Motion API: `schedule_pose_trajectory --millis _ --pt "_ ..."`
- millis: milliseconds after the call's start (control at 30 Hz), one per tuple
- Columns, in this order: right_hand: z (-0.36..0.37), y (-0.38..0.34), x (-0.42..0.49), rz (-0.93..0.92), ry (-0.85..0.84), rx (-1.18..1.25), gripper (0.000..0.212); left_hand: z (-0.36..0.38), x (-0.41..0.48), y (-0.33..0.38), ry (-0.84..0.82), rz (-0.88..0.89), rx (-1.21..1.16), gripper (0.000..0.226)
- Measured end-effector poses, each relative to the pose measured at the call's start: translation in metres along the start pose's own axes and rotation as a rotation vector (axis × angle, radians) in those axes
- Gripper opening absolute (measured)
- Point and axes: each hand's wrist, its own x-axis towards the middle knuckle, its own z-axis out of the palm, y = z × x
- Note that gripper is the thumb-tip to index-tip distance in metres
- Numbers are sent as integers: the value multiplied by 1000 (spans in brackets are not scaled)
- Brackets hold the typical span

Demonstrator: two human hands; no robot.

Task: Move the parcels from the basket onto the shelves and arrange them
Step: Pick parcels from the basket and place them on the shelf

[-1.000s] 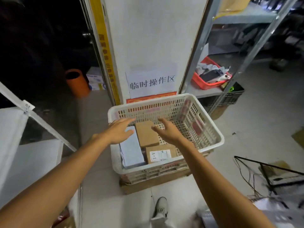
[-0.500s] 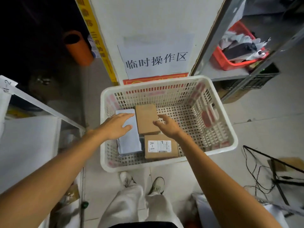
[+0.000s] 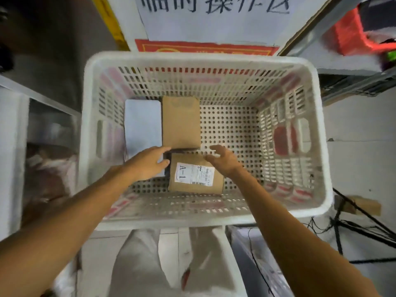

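A white perforated plastic basket (image 3: pixel 317 129) stands on the floor in front of me. Three parcels lie in its left half: a pale blue-grey flat parcel (image 3: pixel 142 125), a plain brown cardboard box (image 3: pixel 181 122) beside it, and a brown box with an "A-1" label (image 3: pixel 196 175) nearest me. My left hand (image 3: pixel 147 162) hovers with fingers spread over the near end of the blue-grey parcel, touching the left edge of the labelled box. Over that box's far right corner sits my right hand (image 3: pixel 222 159), open with curled fingers. Neither hand holds anything.
A pillar with a paper sign (image 3: pixel 214 16) rises behind the basket. Metal shelving with a red tray (image 3: pixel 351 37) stands at the right; another shelf frame (image 3: pixel 38 97) is at the left. Black cables and a stand (image 3: pixel 360 224) lie on the floor to the right. My legs are below the basket.
The view has tilted down and closer over the basket. Both hands have drawn back from the far parcels toward the labelled box nearest me.
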Motion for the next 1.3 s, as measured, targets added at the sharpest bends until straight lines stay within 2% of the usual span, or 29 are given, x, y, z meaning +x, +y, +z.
schedule_pose_trajectory --millis 100,200,333,433,533,600,667,800,933,967,1133,1200,1300 --pt "-4 28 31 61 -3 -22 60 29 27 -6 -44 -18 61 57" --pt "-8 53 56 109 27 -87 71 44 50 -4 -14 -52 40 58" --pt "-8 77 80 211 -65 84 77 67 73 8 31 -155 -100 59" --pt "-5 88 88 257 -124 177 74 78 86 19 78 -124 -162 54" --pt "-11 102 89 268 -13 74 80 82 103 37 78 -90 -244 56" --pt "-19 112 89 313 60 111 90 90 114 49 74 -91 -279 58" --pt "-24 119 89 354 69 188 96 98 119 53 146 -122 -279 52" --pt "-24 125 93 370 45 251 83 108 114 45 276 -187 -414 47" --pt "-24 129 90 346 -3 272 45 114 110 51 355 -273 -523 48" --pt "-24 128 89 339 -8 292 42 114 112 52 361 -293 -525 46" --pt "-29 116 75 349 6 384 61 99 113 60 309 -348 -507 40" --pt "-36 109 66 315 28 438 54 91 107 64 293 -326 -515 43" --pt "-54 99 49 231 32 449 35 78 93 72 245 -307 -585 59"
